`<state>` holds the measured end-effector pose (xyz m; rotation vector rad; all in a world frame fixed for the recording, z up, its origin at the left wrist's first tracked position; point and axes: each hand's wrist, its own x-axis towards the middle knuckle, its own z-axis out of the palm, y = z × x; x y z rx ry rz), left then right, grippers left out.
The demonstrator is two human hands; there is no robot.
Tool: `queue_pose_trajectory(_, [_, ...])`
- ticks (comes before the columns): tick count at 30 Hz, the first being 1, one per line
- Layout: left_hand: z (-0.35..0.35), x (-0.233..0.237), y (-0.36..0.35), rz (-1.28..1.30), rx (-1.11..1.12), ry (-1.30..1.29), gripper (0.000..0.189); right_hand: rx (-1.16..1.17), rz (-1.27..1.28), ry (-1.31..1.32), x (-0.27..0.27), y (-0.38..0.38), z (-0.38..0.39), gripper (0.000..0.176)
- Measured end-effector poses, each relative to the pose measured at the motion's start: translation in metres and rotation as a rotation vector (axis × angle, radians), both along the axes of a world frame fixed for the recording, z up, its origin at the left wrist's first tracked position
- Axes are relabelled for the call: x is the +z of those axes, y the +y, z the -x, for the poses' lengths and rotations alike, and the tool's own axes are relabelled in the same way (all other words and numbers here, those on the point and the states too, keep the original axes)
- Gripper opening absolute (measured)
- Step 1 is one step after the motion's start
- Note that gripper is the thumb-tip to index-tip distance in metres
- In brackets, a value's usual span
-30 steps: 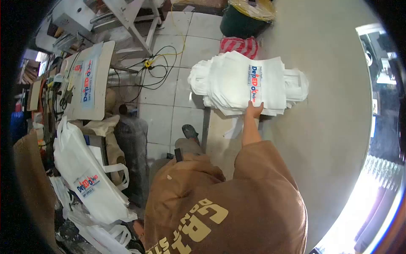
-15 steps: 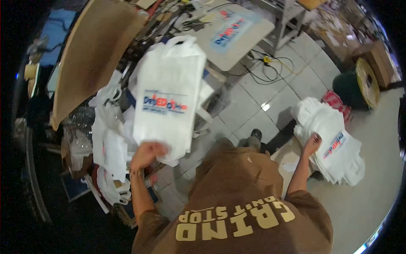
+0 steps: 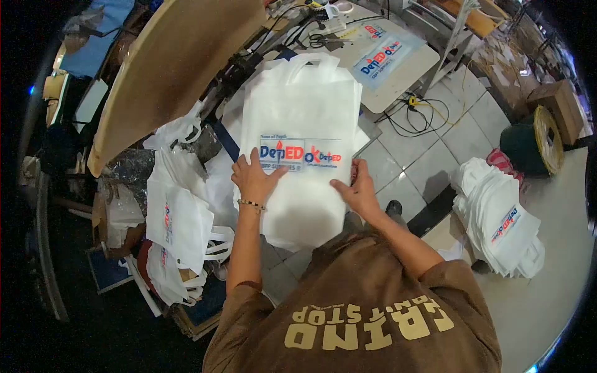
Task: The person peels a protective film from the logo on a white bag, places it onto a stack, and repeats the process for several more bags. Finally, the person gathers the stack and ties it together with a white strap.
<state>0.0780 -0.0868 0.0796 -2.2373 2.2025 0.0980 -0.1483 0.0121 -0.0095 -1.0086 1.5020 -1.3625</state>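
Observation:
A stack of white tote bags (image 3: 301,112) with a red and blue DepED print lies in front of me, handles at the far end. My left hand (image 3: 254,178) rests on the left part of the top bag beside the print, fingers and thumb spread. At the right edge of the stack, my right hand (image 3: 360,193) has its thumb on top and its fingers around the side, gripping the edge. What lies directly beneath the stack is mostly hidden.
To the right, a pile of printed white bags (image 3: 497,217) lies on a pale table (image 3: 559,248). More white bags (image 3: 177,217) hang at left, near a curved wooden board (image 3: 168,81). Scissors (image 3: 326,41) lie on a work board at the back; cables (image 3: 413,115) cross the tiled floor.
My right hand has left the pile on the right and come to the stack's right edge. My left hand has moved up onto the top bag. The view has shifted slightly.

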Motion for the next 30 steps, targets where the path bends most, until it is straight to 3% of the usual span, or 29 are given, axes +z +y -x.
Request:
queue_pose_trajectory(3, [-0.013,-0.013,-0.011,0.124,-0.035,-0.067,0.093,0.001,-0.029,0.031,-0.016,0.005,0.011,0.04])
queue_pose_trajectory(5, [-0.021,-0.019,-0.034,0.119,-0.313,0.218,0.088,0.04,-0.034,-0.027,-0.004,0.007,0.021,0.031])
queue_pose_trajectory(6, [-0.019,-0.018,-0.04,0.119,-0.342,0.283,0.082,0.028,-0.058,-0.083,0.004,0.008,0.022,0.027])
queue_pose_trajectory(25, [-0.022,0.001,-0.07,0.073,-0.522,0.352,0.054,-0.071,-0.071,-0.088,-0.004,0.018,0.024,0.027])
queue_pose_trajectory(28, [-0.023,-0.001,-0.077,0.021,-0.503,0.308,0.044,-0.061,-0.062,-0.192,0.004,0.019,0.025,0.027])
queue_pose_trajectory(30, [-0.029,-0.013,-0.086,0.018,-0.455,0.464,0.027,-0.023,-0.107,-0.237,0.005,0.019,0.027,0.027])
